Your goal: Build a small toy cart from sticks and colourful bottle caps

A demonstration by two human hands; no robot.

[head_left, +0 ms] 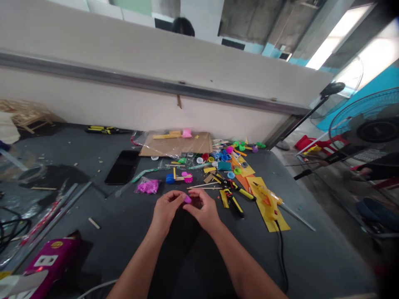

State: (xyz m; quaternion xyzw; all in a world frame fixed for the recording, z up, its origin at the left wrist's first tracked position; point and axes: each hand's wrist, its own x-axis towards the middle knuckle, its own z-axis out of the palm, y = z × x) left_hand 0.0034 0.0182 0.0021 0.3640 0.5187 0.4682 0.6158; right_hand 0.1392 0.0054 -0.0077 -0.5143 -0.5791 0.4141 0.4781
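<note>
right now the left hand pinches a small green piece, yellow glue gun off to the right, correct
The colour is wrong: the head view shows the left hand pinching a small purple piece. The yellow glue gun is indeed off to the right.

Pink lump (pixel 188 199) partly hid by L grip (pixel 166 206); can't tell if R grip (pixel 205 207) touches it. Both forearms (pixel 139 261) cut off at btm edge. Purple box (pixel 54 259) cut off btm L; black cable (pixel 14 224) runs out L edge. Fan (pixel 375 131) cut off at R edge. Person (pixel 183 27) behind partition (pixel 124 50) hid exc. top of head. Crumbs (pixel 99 170) on counter (pixel 121 232) too sm. to ID; wooden model (pixel 33 119), far L, blurry.
</note>
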